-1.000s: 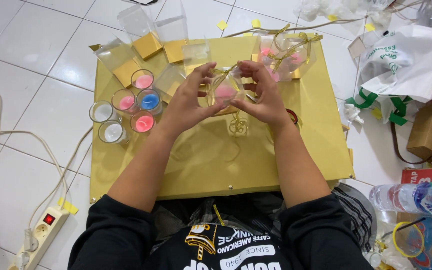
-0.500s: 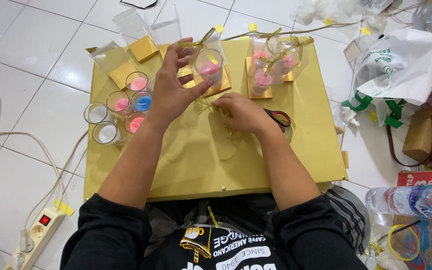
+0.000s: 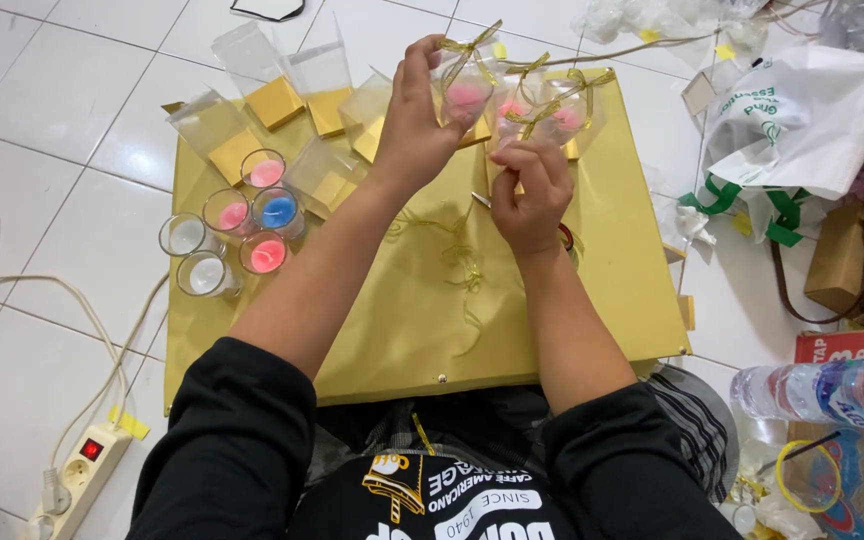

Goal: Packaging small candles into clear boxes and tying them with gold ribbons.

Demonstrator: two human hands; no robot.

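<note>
My left hand [image 3: 420, 118] is raised over the far edge of the gold board [image 3: 402, 330]. It grips a pink candle in a clear bag [image 3: 464, 95] tied with a gold ribbon bow. Next to it, two more wrapped pink candles [image 3: 552, 115] stand at the board's back edge. My right hand [image 3: 532, 190] hovers just in front of them with its fingers curled shut. Scissors with a red handle [image 3: 569, 237] lie under it, only the blade tip and part of the handle showing. Loose gold ribbon [image 3: 460, 255] curls on the board below both hands.
Several glass candles, pink, blue and white [image 3: 242, 230], cluster at the board's left edge. Empty clear bags with gold cards [image 3: 272, 100] lie behind them. A power strip [image 3: 82, 462] and cable run at left. A white plastic bag [image 3: 802, 115], a box and a water bottle [image 3: 822, 390] crowd the right.
My left hand has carried the wrapped candle away from me, toward the other wrapped candles at the back edge. My right hand has let go of it and moved over the scissors.
</note>
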